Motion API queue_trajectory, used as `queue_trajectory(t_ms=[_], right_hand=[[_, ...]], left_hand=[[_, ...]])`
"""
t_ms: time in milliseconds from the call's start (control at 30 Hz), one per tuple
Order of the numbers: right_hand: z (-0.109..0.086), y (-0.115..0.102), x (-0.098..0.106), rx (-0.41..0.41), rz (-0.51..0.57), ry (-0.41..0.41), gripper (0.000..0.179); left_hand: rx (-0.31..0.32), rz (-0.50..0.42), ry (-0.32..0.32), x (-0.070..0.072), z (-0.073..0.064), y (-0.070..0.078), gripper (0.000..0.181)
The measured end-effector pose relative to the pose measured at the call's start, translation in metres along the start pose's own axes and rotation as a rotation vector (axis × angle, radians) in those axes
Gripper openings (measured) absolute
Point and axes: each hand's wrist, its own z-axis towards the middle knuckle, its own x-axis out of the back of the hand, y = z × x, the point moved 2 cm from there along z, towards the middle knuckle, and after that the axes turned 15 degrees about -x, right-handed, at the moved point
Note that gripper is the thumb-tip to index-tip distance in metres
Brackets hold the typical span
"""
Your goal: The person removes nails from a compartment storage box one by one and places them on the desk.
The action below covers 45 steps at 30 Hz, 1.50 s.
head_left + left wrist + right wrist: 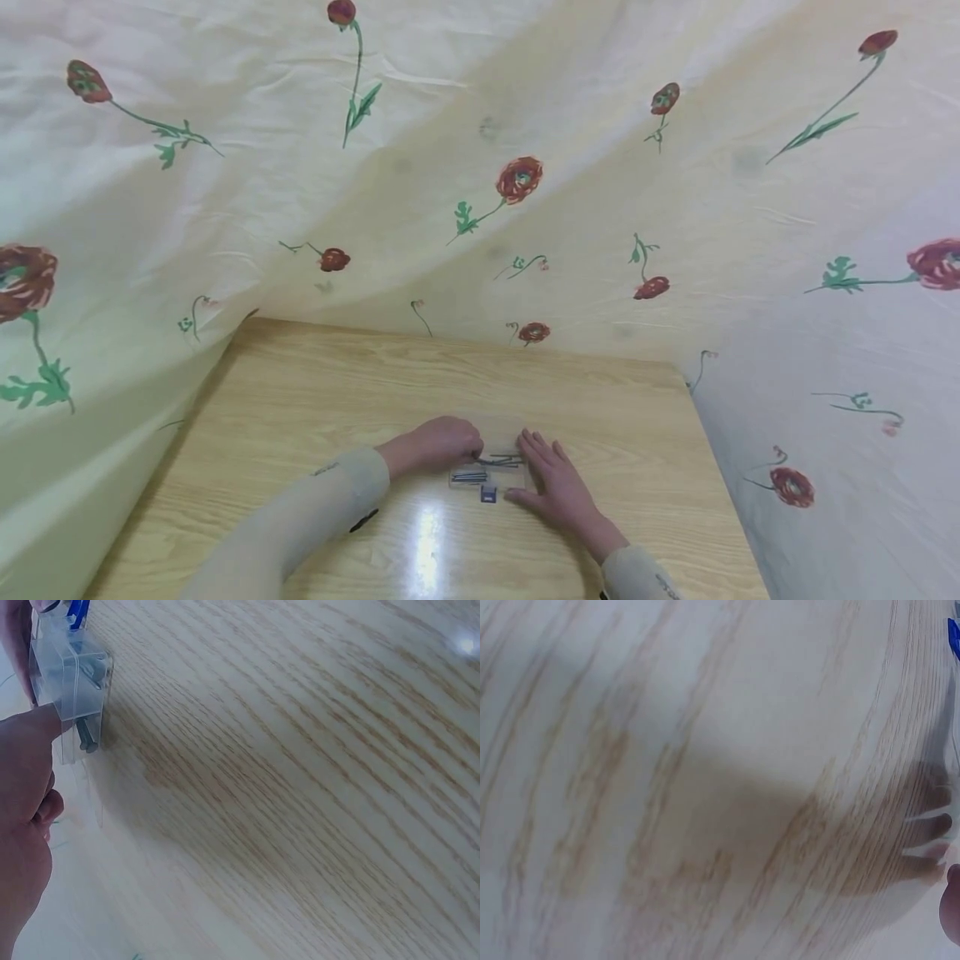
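Observation:
A small clear plastic box (513, 481) with compartments stands on the table, its see-through lid raised at the back. Thin grey nails (469, 477) lie in its front left compartment, and several more (506, 461) lie loosely along the back. A blue latch (488, 494) sticks out at the front. My left hand (442, 442) reaches in from the left with bent fingers, their tips at the back nails; I cannot tell whether they pinch one. Spread fingers of my right hand (558, 487) rest along the box's right side, thumb near the front corner.
The wood-grain table (337, 375) extends around the box on all sides. Flower-patterned cloth (420, 192) hangs behind the table and along both sides. A bright light reflection lies on the tabletop in front of the box.

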Motion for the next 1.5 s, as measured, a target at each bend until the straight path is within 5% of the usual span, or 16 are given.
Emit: queue_trajectory(t_ms=[500, 733, 1167, 1500], right_hand=[[-0.002, -0.004, -0.002, 0.005, 0.010, 0.008, 0.098], [-0.002, -0.005, -0.005, -0.013, 0.015, -0.038, 0.100], [-0.006, -0.011, -0.003, -0.008, -0.007, 0.036, 0.099], [-0.005, -0.008, 0.000, -0.026, -0.009, 0.038, 0.099]], left_hand=[[-0.016, 0.046, -0.021, -0.005, -0.003, -0.001, 0.010], [-0.042, 0.081, -0.032, 0.004, -0.012, 0.005, 0.009], [0.042, -0.086, 0.039, 0.016, -0.016, -0.003, 0.010], [0.084, -0.020, 0.127, 0.038, -0.055, -0.037, 0.006]])
